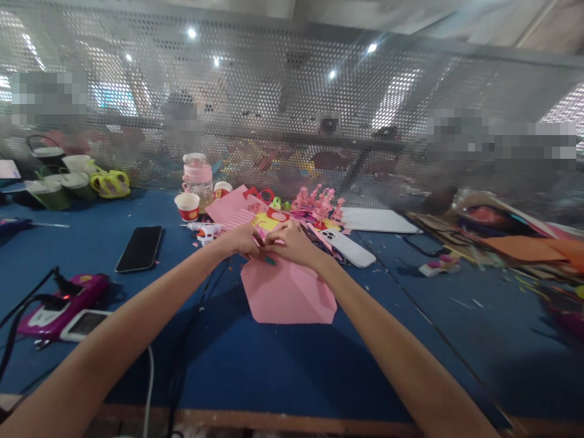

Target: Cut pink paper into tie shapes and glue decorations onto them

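My left hand (pixel 241 239) and my right hand (pixel 292 241) meet over the far edge of a pink paper sheet (pixel 287 293) that hangs toward me above the blue table (pixel 255 359). Both hands pinch the paper's top edge with fingers closed. A small green object (pixel 270 260) shows just below my fingers; what it is I cannot tell. Behind my hands lies a pile of pink and yellow paper cut-outs (pixel 314 207).
A black phone (pixel 139 248) lies left of my hands, a white phone (pixel 349 246) to the right. A glue gun (pixel 205 231), red paper cup (pixel 188 207) and pink bottle (pixel 198 179) stand behind. A purple device (pixel 59 304) with cables sits near left. Perforated metal screen (pixel 292 109) closes the back.
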Available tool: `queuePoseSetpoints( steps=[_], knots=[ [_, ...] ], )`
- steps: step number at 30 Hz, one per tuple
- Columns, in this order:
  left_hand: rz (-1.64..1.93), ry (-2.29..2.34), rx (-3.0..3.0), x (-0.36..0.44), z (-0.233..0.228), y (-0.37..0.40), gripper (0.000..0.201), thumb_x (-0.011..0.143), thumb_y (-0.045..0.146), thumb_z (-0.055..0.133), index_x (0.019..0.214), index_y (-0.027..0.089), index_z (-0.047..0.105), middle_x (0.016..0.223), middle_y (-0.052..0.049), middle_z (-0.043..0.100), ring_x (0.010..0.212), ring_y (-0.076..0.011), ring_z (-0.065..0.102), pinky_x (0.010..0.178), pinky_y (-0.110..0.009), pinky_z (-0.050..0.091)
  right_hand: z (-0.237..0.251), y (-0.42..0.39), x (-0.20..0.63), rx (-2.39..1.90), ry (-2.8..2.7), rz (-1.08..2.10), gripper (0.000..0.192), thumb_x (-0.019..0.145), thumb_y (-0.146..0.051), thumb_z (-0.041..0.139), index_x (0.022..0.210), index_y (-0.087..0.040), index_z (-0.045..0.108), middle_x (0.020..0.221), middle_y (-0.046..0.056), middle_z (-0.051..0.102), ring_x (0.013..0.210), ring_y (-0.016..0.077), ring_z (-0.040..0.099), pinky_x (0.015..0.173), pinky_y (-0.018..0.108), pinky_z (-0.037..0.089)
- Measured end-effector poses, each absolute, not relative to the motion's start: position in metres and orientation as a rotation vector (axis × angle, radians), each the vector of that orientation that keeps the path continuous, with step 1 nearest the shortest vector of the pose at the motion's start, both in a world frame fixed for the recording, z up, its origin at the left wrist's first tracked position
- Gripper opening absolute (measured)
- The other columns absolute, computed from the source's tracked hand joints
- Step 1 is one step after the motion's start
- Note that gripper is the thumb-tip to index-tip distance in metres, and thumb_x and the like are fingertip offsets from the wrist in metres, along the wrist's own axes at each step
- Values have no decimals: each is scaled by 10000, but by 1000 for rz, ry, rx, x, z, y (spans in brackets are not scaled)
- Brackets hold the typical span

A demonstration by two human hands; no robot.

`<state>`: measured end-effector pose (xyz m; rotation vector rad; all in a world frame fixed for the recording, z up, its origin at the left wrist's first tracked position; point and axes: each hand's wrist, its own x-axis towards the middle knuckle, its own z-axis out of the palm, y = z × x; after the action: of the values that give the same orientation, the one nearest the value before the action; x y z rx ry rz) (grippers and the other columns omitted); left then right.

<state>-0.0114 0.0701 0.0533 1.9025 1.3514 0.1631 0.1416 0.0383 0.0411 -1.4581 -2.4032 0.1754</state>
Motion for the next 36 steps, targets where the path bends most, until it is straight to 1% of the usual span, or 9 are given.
queuePoseSetpoints(
  steps=[3,7,10,15,23,25,28,31,36],
  knots=[
    [198,1336,1901,-12,52,71,363,516,141,674,873,119,612,515,49,534,526,-106,554,509,-196,469,42,37,140,-1498,-2417,134,297,821,-434,458,847,-246,686,836,48,629,1010,266,374,828,419,254],
    [214,1342,1895,-11,51,71,323,497,149,691,808,119,608,541,39,555,547,-112,566,521,-202,477,43,36,138,-1529,-2432,97,317,835,-432,437,819,-249,695,839,50,643,1013,268,367,835,437,250],
    [212,1346,1857,-10,50,71,337,500,131,683,827,128,601,565,38,569,566,-111,579,539,-196,482,42,38,140,-1497,-2436,130,293,827,-418,457,813,-247,694,813,37,652,978,251,391,832,410,258],
    [207,1330,1841,-10,47,73,323,510,109,651,830,125,605,570,35,571,578,-117,586,543,-199,487,35,46,145,-1382,-2460,171,294,832,-394,452,800,-226,691,751,24,655,830,186,459,816,346,272],
    [231,1258,1812,-11,51,70,404,526,112,644,927,109,589,542,47,544,536,-97,558,513,-193,477,35,46,146,-1348,-2430,181,314,822,-396,470,716,-190,682,682,17,635,750,156,466,783,320,278],
    [221,1249,1833,-11,51,70,383,524,114,644,904,106,596,524,49,538,525,-97,550,493,-187,463,38,45,144,-1383,-2446,185,333,823,-400,472,679,-174,670,647,11,621,717,146,460,785,325,275],
    [197,1213,1879,-11,51,71,266,530,101,620,795,102,613,488,49,524,495,-90,528,466,-177,436,41,44,142,-1453,-2477,184,408,844,-411,432,609,-150,640,594,9,590,688,141,448,787,339,274],
    [168,1130,1905,-11,50,72,157,541,71,576,690,107,611,477,47,521,485,-78,513,468,-165,420,41,43,141,-1508,-2485,188,456,869,-410,378,588,-150,628,599,15,589,723,157,447,806,369,264],
    [158,1111,1929,-10,51,72,112,542,54,551,624,111,601,463,56,498,486,-75,497,463,-158,401,38,44,142,-1563,-2473,171,441,870,-423,363,665,-174,663,720,43,636,869,224,425,835,417,235]
  ],
)
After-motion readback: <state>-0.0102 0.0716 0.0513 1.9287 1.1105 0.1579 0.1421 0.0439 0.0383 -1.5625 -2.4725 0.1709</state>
